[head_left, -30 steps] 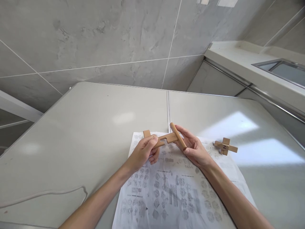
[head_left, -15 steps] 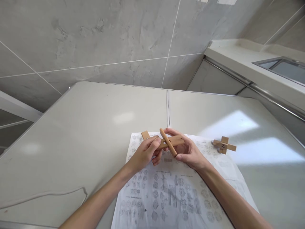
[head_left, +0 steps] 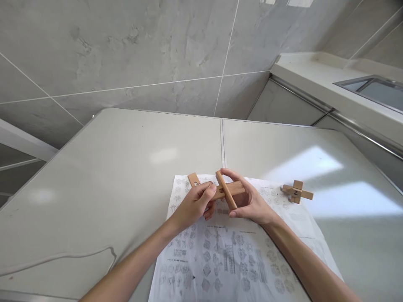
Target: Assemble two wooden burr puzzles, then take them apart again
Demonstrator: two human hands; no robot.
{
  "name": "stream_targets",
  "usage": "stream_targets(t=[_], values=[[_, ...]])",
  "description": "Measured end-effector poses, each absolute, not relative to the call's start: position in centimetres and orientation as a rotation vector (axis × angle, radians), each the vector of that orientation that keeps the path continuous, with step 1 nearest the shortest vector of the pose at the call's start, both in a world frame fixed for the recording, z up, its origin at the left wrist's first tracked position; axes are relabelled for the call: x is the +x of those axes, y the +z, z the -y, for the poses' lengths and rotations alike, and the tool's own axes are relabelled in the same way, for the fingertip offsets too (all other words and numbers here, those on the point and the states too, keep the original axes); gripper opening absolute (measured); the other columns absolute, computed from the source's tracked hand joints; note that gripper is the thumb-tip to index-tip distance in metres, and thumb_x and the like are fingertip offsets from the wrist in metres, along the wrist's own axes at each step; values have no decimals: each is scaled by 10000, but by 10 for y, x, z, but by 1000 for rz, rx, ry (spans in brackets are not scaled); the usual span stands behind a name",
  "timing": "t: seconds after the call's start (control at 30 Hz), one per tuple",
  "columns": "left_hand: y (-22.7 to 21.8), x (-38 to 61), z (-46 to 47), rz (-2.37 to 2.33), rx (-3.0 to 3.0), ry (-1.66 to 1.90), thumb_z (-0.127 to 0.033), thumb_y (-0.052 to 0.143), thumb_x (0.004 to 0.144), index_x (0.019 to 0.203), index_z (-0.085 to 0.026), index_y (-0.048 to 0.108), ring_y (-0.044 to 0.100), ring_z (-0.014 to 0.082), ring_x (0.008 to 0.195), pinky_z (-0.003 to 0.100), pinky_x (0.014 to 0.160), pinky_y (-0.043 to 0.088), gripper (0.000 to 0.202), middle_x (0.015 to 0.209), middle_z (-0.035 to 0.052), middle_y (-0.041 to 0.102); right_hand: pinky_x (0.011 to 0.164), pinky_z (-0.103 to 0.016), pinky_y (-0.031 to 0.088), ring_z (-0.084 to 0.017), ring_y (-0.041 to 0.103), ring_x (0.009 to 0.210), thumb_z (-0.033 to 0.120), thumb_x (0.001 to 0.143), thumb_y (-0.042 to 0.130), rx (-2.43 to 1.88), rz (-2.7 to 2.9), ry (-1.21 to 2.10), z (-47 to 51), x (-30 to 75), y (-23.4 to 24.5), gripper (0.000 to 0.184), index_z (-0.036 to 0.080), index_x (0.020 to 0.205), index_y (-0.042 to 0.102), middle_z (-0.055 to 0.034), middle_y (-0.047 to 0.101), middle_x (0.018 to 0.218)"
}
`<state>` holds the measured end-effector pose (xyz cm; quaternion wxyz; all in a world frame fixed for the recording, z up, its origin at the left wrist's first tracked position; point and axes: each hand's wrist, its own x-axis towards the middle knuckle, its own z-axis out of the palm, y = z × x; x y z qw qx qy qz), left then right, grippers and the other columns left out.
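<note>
My left hand (head_left: pixel 194 204) pinches one end of a flat notched wooden bar (head_left: pixel 236 189) that lies crosswise between both hands. My right hand (head_left: pixel 250 202) holds a second wooden bar (head_left: pixel 226 195), set across the first so the two form a cross. Both hands hover just above a printed sheet of puzzle diagrams (head_left: pixel 233 251). A third wooden piece (head_left: pixel 193 180) pokes out from behind my left fingers; I cannot tell whether it rests on the sheet or is held.
A small assembled wooden cross puzzle (head_left: pixel 296 192) marked with a dark letter lies on the grey table (head_left: pixel 110 167) to the right. A pale cable (head_left: pixel 59 256) runs along the near left. A tiled wall stands behind, a counter with a sink (head_left: pixel 371 90) at right.
The right hand's bar has slid left along the notched bar and now crosses it nearer the middle. Both hands have drawn closer together.
</note>
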<state>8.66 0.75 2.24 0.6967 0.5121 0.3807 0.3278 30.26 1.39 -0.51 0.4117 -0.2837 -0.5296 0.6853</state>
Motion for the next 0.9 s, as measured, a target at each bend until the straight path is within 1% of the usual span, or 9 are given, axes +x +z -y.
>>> stream_targets(t=[0.07,0.17,0.23,0.47,0.67,0.73,0.77,0.8,0.9], values=[[22,86,-8,-864,1144,750,-573,463,1065,774,-225,444,422,97,447,254,483,388,455,545,-75,428,986,-406,582,-258,711,1047,357,705,1015,-731,1345,1697,-14,303,-4,991,340,1562,515,-49,724,1142],[22,85,-8,-876,1158,766,-564,455,1067,799,-209,515,415,94,448,248,478,384,449,552,-76,408,829,-355,606,-220,686,939,392,705,1009,-755,1364,1648,-15,303,-3,951,353,1534,544,-66,672,1259],[22,85,-8,-877,1163,767,-560,449,1069,802,-205,529,416,94,448,247,478,383,452,550,-75,408,782,-339,601,-209,675,918,407,706,1007,-752,1368,1633,-16,304,-2,930,359,1519,559,-72,643,1301],[23,85,-8,-896,1155,776,-564,459,1060,770,-219,473,414,96,445,250,477,387,451,549,-77,407,803,-339,594,-216,657,942,366,740,995,-735,1357,1683,-15,304,-3,923,380,1542,536,-42,660,1129],[26,85,-8,-892,1154,778,-561,461,1058,776,-209,520,411,99,450,253,476,380,454,562,-72,398,777,-332,581,-222,644,956,359,737,999,-729,1341,1706,-16,304,-1,929,375,1543,538,-52,646,1140],[28,85,-8,-892,1150,780,-554,446,1065,796,-206,541,408,103,452,257,478,379,450,558,-68,419,809,-349,578,-222,641,972,360,748,993,-707,1344,1717,-16,303,-1,932,392,1555,526,-62,640,1222],[29,85,-8,-894,1148,785,-547,436,1070,805,-205,548,405,105,454,260,483,382,447,557,-63,436,831,-360,575,-222,640,988,363,751,992,-688,1345,1718,-17,303,-2,939,403,1560,519,-71,622,1305],[30,85,-9,-901,1144,800,-537,427,1075,800,-207,541,404,108,459,264,493,388,444,556,-59,445,852,-372,572,-223,639,1006,367,751,992,-667,1346,1713,-17,302,-3,947,418,1566,512,-78,580,1412],[32,84,-11,-977,1110,925,-493,418,1084,720,-227,441,416,121,498,278,542,413,451,568,-49,427,873,-396,572,-222,640,1049,378,777,972,-626,1346,1671,-19,300,-9,932,468,1571,493,-68,353,1675]])
